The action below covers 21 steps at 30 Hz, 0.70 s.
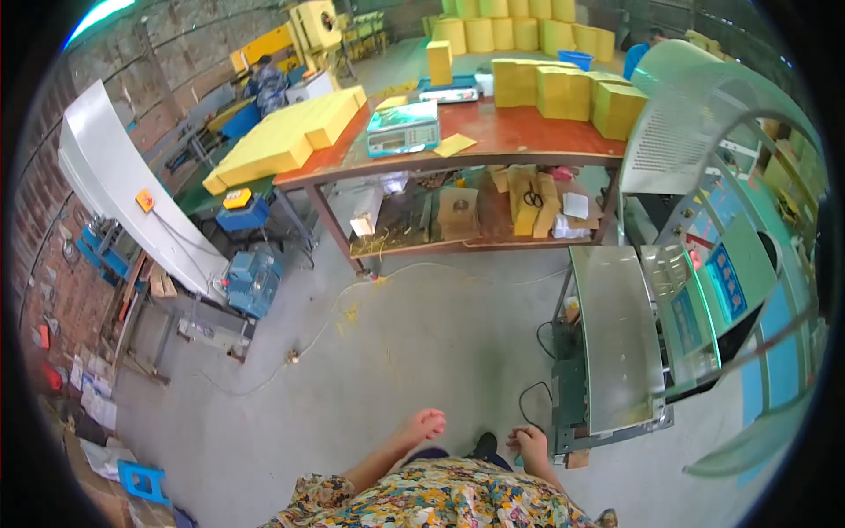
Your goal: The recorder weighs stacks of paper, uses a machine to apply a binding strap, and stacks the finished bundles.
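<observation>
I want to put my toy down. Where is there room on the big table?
The brown table is bare between the weighing scale and the yellow blocks. Its back and left edges are crowded with yellow foam, and the shelf below is cluttered.

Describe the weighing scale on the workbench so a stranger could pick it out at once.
Find the long red-brown workbench across the top of the view. Near its front edge, left of centre, sits the weighing scale, between a flat yellow slab stack and yellow blocks. It alone is pale teal, with a flat metal pan.
</observation>
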Each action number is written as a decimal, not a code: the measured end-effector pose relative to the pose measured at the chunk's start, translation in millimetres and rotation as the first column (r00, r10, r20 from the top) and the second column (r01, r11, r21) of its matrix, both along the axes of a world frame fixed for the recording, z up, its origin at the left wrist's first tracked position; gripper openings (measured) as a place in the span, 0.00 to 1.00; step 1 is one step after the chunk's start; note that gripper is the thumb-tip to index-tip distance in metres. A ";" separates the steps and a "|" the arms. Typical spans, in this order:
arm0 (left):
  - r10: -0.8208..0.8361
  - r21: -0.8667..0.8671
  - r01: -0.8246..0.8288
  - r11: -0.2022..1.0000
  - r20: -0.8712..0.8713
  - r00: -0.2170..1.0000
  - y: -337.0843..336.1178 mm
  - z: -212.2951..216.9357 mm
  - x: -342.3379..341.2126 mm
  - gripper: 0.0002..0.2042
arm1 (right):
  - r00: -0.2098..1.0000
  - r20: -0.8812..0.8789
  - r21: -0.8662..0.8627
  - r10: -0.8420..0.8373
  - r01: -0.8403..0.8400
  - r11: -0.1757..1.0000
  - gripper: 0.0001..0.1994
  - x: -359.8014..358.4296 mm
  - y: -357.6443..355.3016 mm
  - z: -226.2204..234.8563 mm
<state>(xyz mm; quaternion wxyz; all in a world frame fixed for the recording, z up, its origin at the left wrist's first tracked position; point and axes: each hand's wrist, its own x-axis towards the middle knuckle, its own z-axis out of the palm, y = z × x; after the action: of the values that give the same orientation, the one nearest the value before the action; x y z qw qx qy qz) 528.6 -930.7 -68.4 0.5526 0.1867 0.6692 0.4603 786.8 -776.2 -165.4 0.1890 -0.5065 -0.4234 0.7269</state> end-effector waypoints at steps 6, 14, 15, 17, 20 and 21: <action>0.299 -0.045 -0.297 0.954 0.065 0.952 37.3 9.3 -55.1 0.18 | 0.935 -0.008 0.037 0.355 -0.355 0.934 0.11 -107.1 110.1 30.8; 0.341 -0.124 -0.332 0.935 0.063 0.938 144.9 -44.3 -199.2 0.16 | 0.947 0.057 -0.003 0.317 -0.317 0.948 0.12 -274.4 202.2 29.9; 0.325 -0.110 -0.319 0.941 0.043 0.945 162.8 -37.7 -217.0 0.16 | 0.928 0.026 0.041 0.371 -0.372 0.927 0.12 -292.5 211.7 39.2; 0.259 -0.096 -0.256 0.962 0.024 0.966 222.1 -19.9 -257.3 0.15 | 0.926 -0.001 0.087 0.377 -0.376 0.923 0.12 -313.9 235.9 29.8; 0.096 -0.037 -0.101 0.994 -0.113 0.989 293.5 6.3 -306.5 0.15 | 0.924 -0.027 -0.032 0.382 -0.383 0.923 0.13 -335.9 270.3 6.5; 0.081 -0.003 -0.082 0.997 -0.121 0.989 313.4 15.1 -317.0 0.15 | 0.949 -0.005 -0.091 0.315 -0.314 0.945 0.12 -337.9 288.9 10.2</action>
<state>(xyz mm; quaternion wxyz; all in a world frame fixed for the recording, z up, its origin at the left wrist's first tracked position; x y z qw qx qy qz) 211.6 -617.3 -53.3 0.4924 0.1848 0.7104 0.4677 448.9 -487.2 -155.2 0.0457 -0.4440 -0.4662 0.7639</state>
